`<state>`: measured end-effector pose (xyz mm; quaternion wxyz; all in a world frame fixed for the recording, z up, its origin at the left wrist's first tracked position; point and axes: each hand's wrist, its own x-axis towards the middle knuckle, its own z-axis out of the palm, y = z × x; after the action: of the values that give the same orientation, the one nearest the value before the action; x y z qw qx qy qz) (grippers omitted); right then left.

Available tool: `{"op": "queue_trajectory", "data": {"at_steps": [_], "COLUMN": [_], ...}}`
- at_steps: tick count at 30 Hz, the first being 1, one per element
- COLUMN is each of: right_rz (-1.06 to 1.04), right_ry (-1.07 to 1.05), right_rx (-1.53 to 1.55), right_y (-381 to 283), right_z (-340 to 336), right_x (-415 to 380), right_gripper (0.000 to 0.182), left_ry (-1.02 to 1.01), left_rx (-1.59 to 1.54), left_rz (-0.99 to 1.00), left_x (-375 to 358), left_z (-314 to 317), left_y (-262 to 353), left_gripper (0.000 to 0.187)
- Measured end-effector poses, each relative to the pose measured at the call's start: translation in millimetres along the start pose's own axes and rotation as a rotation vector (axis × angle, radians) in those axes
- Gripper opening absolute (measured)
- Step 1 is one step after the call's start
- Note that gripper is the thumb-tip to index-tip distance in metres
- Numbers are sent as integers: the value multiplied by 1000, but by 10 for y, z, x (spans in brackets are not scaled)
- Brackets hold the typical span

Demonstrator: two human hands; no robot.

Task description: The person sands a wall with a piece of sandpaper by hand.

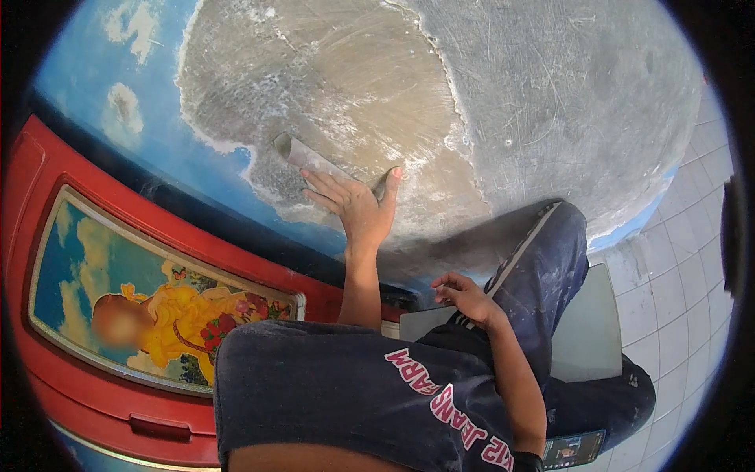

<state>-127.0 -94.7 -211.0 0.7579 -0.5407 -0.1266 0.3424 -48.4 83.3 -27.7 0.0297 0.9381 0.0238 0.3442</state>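
Note:
My left hand lies over a curled grey sheet of sandpaper, holding it against a worn patch of the painted surface. The fingers point up and left along the sheet, and the thumb sticks out to the right. One end of the sheet rolls up into an open tube beyond the fingertips. Part of the sheet is hidden under the palm. My right hand is beside my raised knee, with loosely bent fingers apart and nothing in them.
Blue paint borders the bare patch. At left is a red cabinet with a picture panel. My bent leg is close to the surface. A phone is at lower right, beside floor tiles.

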Motion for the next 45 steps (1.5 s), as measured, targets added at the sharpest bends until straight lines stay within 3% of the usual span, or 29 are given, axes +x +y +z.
{"op": "queue_trajectory", "data": {"at_steps": [34,37,40,42,45], "right_rz": [1,-4,9,-12,11], "right_ry": [-26,-26,-23,0,10], "right_rx": [10,35,26,31,-43], "right_y": [69,58,51,48,6], "right_z": [-24,-17,-33,-18,-22], "right_x": [39,38,18,-20,-9], "right_gripper": [26,25,25,25,26], "left_ry": [-2,-89,56,278,377], "left_rx": [12,15,-108,0,53], "left_rz": [-15,-65,-52,-53,-8], "left_x": [-21,-68,39,261,399], "left_z": [11,49,-70,-265,-275], "left_y": [65,85,61,-13,-87], "left_gripper": [131,131,127,123,120]}}
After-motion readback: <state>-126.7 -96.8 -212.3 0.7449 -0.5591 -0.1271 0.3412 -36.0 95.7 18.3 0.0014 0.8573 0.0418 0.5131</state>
